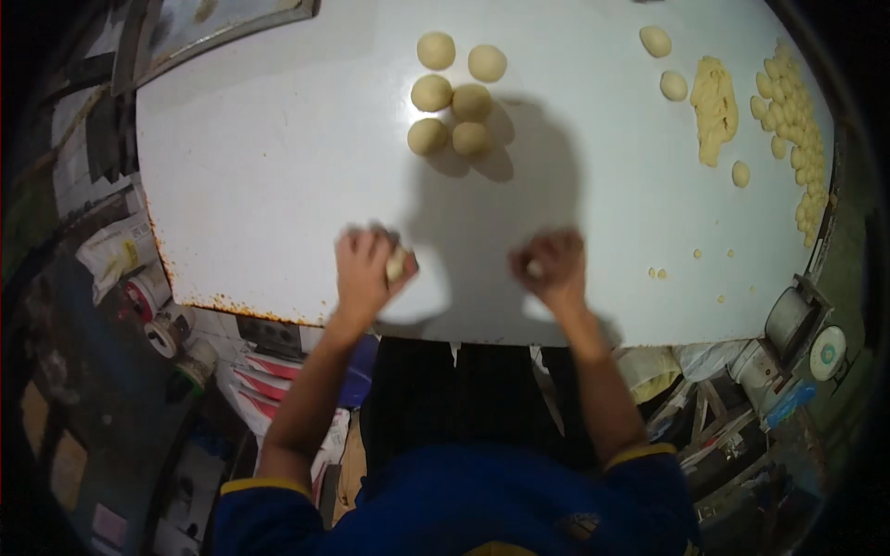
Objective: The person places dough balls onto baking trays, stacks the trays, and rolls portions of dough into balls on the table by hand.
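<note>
Well apart — both hands (364, 269) (558, 269) cup dough pieces (396, 266) (534, 268), arms (308, 408) (603, 394) extended forward.

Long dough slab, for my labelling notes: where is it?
Head view, right side of the white table: the long dough slab lies between two dough balls and the clustered dough pieces.

**Bright Middle, Dark Rim**

The white table (278, 204) is the brightest area, while the floor (858, 287) and dark trousers (459, 389) sink into gloom. A broad, soft-edged shadow (501, 208) crosses the tabletop. Smaller shadows fall below and right of the dough balls (432, 94), suggesting light from the upper left (a pale glare sits beside them). The left hand (368, 264) and right hand (554, 269) look blurred. Fisheye distortion bows the table's edges; the corners go black.
</note>
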Demonstrator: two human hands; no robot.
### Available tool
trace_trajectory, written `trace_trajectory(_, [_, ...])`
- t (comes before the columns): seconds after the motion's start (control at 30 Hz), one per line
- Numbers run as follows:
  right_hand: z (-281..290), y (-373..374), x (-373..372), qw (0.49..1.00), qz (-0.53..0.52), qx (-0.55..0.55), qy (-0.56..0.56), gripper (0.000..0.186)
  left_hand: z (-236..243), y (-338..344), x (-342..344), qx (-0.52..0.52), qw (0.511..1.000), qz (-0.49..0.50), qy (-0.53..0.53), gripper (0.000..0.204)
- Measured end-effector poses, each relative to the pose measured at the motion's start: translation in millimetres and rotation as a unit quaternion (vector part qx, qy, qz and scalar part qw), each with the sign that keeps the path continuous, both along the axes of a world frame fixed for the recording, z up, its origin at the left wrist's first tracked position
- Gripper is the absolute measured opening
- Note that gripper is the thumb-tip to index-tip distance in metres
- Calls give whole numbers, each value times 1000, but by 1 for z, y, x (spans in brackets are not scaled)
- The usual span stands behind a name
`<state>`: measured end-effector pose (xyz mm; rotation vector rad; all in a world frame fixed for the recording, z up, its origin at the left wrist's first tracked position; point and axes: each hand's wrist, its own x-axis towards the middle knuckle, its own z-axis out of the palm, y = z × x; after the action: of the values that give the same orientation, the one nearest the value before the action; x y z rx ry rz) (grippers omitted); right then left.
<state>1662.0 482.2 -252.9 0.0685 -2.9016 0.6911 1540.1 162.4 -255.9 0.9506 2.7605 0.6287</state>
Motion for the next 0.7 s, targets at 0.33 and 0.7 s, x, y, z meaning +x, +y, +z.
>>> trace_trajectory(0.33, [0, -20, 1, 996, 1, -83, 31, 20, -7, 17, 9, 83, 996, -37, -1, 35])
trace_trajectory(0.7, [-8, -26, -3, 995, -49, -79, -20, 18, -8, 12, -4, 78, 996, -33, 10, 34])
